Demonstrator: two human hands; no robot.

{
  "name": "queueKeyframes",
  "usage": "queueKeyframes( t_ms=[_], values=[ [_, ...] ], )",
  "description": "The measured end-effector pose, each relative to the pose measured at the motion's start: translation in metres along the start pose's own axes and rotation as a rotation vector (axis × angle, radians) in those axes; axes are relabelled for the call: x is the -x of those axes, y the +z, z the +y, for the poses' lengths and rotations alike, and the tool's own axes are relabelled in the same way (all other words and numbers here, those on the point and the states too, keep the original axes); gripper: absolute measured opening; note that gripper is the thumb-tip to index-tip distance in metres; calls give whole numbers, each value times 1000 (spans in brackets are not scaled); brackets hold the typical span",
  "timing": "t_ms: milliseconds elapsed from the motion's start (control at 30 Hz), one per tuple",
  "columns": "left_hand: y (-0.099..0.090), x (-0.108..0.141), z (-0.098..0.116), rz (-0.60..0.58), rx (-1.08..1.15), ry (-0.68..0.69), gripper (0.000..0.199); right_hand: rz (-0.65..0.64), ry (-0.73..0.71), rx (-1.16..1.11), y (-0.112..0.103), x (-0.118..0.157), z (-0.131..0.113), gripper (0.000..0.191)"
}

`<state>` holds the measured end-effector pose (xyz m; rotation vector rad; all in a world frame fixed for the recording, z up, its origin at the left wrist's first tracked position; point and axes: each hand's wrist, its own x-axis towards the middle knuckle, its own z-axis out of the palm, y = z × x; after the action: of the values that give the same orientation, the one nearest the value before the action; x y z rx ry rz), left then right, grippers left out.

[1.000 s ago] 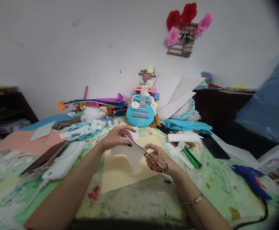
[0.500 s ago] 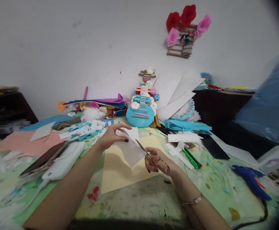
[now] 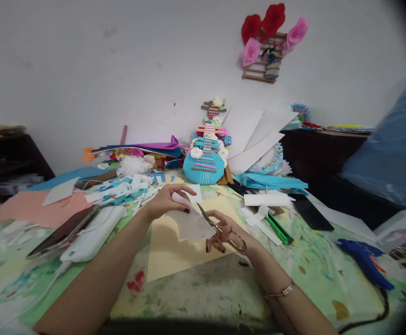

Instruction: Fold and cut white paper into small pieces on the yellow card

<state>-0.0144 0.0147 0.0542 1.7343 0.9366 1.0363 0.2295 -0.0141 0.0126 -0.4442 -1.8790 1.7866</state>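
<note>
Between thumb and fingers, my left hand [image 3: 170, 201] pinches a piece of white paper [image 3: 192, 225], which hangs over a cream sheet [image 3: 164, 253] on the table. My right hand [image 3: 226, 230] has its fingers in the handles of gold-handled scissors [image 3: 210, 220]. The scissor blades point up and left and lie against the paper's right edge. Another white piece [image 3: 196, 191] shows just behind my left hand.
A blue paper instrument [image 3: 204, 167] stands behind the hands. Paper scraps [image 3: 119, 190] and a white power bank [image 3: 93, 235] lie left. Green cutter [image 3: 276, 228], dark phone [image 3: 311, 211] and blue glue gun [image 3: 365, 260] lie right.
The white paper has turned and its lower edge has shifted toward the right hand. The scissors are now closer against it, with their blades more open. My left hand has moved slightly right and down.
</note>
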Motion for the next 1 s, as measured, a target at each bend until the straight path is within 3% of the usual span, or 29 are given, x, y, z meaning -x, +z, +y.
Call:
queueKeyframes(
  t_ms=[433, 667, 1000],
  values=[
    [3, -1, -3, -60, 7, -9, 42, 85, -93, -124, 1, 1, 7, 70],
    [1, 1, -1, -18, 2, 1, 46, 78, -21, -54, 3, 2, 4, 59],
    [6, 0, 1, -71, -22, -11, 47, 29, 0, -6, 7, 2, -3, 64]
  ],
)
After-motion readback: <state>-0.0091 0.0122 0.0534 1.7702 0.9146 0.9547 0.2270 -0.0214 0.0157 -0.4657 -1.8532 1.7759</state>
